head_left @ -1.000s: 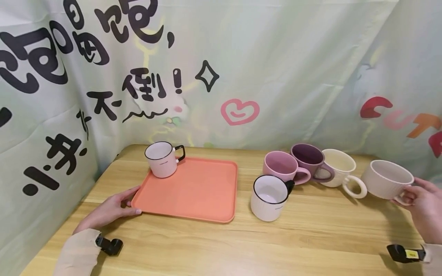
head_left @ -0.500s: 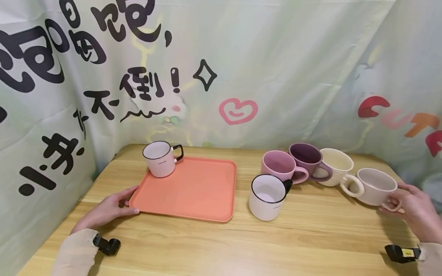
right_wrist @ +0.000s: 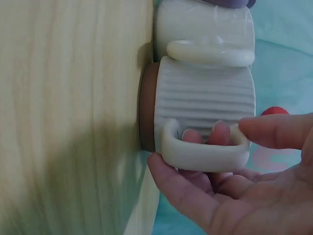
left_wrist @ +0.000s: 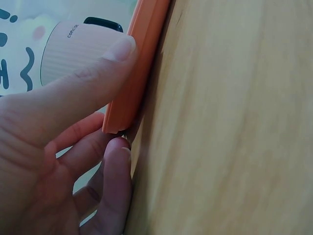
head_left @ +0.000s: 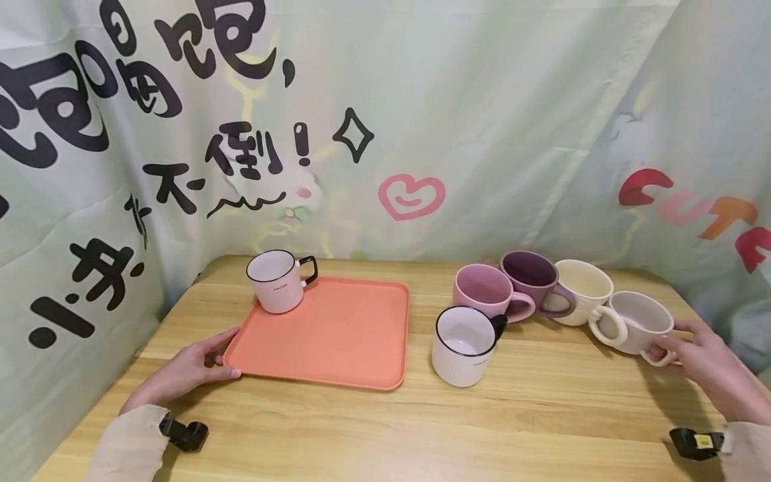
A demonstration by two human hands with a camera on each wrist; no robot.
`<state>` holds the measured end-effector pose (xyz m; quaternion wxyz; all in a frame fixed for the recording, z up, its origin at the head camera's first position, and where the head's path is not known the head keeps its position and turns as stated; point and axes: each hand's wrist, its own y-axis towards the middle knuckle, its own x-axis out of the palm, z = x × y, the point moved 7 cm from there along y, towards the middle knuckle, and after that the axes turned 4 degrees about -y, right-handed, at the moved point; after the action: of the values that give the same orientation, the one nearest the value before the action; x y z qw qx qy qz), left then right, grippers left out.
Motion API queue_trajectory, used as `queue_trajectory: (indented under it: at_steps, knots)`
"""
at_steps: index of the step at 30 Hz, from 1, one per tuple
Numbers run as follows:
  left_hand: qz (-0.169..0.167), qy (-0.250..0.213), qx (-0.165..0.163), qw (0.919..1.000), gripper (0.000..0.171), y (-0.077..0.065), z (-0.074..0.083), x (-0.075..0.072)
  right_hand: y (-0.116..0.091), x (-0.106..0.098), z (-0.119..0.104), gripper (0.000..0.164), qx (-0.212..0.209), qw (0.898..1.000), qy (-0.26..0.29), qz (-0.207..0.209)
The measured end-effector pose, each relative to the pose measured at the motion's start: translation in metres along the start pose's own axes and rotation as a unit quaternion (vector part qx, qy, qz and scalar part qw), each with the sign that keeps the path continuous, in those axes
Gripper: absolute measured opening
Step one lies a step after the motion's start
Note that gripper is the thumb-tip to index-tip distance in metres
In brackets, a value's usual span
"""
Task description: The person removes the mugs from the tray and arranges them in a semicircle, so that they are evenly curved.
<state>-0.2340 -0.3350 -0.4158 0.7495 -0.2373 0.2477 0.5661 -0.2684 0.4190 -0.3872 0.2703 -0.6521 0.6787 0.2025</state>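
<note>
My left hand [head_left: 185, 367] grips the near left corner of a coral tray [head_left: 337, 335], thumb on its rim and fingers at its side, as the left wrist view shows. A white mug with a black rim and handle [head_left: 278, 284] stands on the tray's far left corner. Far to the right, my right hand [head_left: 701, 358] holds a ribbed greyish-white mug [right_wrist: 208, 98] by its handle, two fingers passing through the loop. This mug is upright, its left side right behind the round handle of a cream mug [head_left: 583, 284].
Left of the cream mug are a dark purple mug [head_left: 530, 271] and a pink mug [head_left: 482, 288]. Another white mug with a black rim [head_left: 460, 358] sits in front of the pink one. A printed curtain [head_left: 482, 134] hangs behind the wooden table [head_left: 361, 435].
My right hand has brought the ribbed mug leftward, up close to the cream mug. My left hand keeps its grip on the tray corner, and the view has shifted slightly.
</note>
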Motion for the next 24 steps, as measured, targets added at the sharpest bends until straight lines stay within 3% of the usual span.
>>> queue_trajectory:
  at_steps: [3,6,12,16,24]
  knots:
    - [-0.001,-0.001,-0.002,1.0000,0.088,0.000,-0.001,0.001,-0.003,0.003,-0.011,0.025,-0.015,1.000,-0.004,-0.003]
    - [-0.003,-0.001,-0.006,1.0000,0.088,0.000,-0.002,0.002,-0.003,0.002,-0.008,0.027,-0.009,1.000,-0.006,-0.007]
    - [0.000,0.001,-0.001,1.0000,0.087,0.000,-0.001,0.001,-0.003,-0.001,0.002,0.054,0.015,0.999,-0.022,-0.029]
    - [0.000,0.000,0.002,1.0000,0.087,-0.001,0.001,0.000,0.000,-0.001,0.004,0.060,0.017,0.999,-0.018,-0.038]
    - [0.002,0.009,-0.012,0.9999,0.088,-0.005,-0.001,-0.001,-0.003,0.007,-0.010,0.054,0.011,0.998,-0.014,-0.058]
